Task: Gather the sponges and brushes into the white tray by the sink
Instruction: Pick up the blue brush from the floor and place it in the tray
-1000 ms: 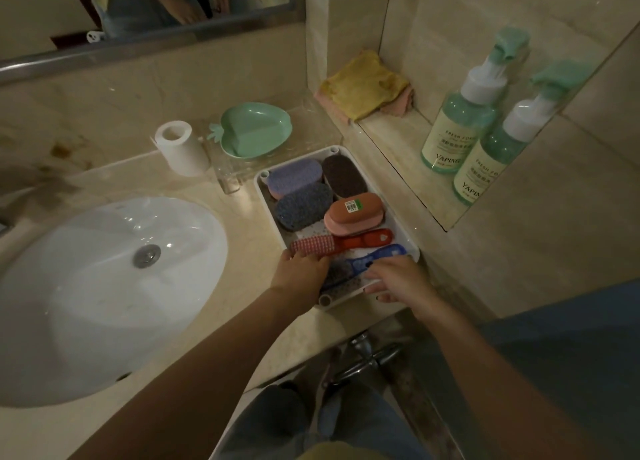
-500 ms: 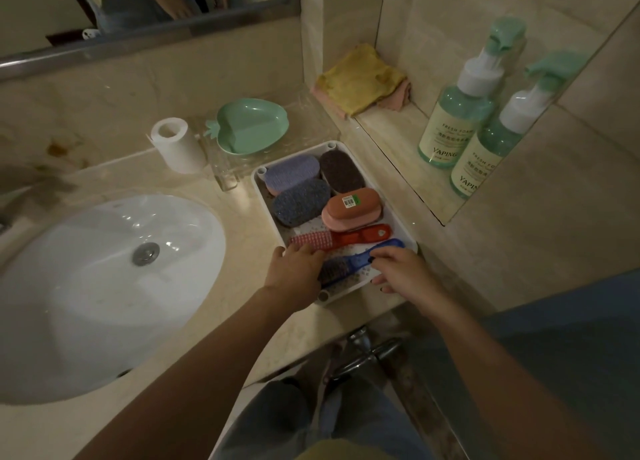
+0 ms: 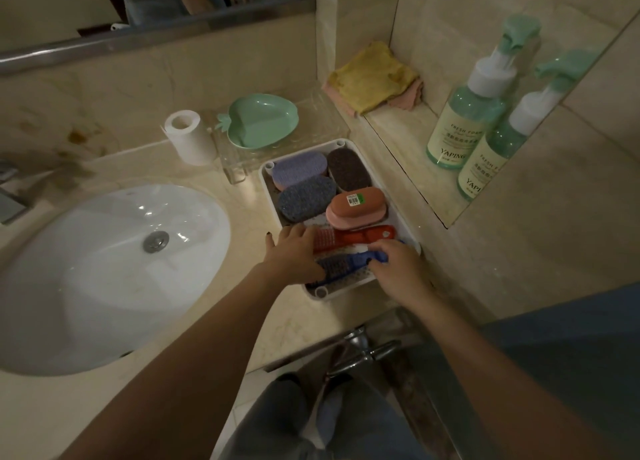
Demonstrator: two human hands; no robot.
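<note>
Settling the blue brush (image 3: pixel 346 263) into the white tray (image 3: pixel 414 243) at frame centre, the right hand (image 3: pixel 398 269) pinches its handle while the left hand (image 3: pixel 294 251), fingers loosely together, steadies its bristle end. Laying it flat beside the red brush (image 3: pixel 353 236) would keep it from tipping over the rim.

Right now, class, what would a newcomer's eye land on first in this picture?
Probably the white tray right of the sink, packed with coloured sponges and brushes. Both hands meet at its near end: the right hand on the blue brush, the left hand beside the red brush.
</note>
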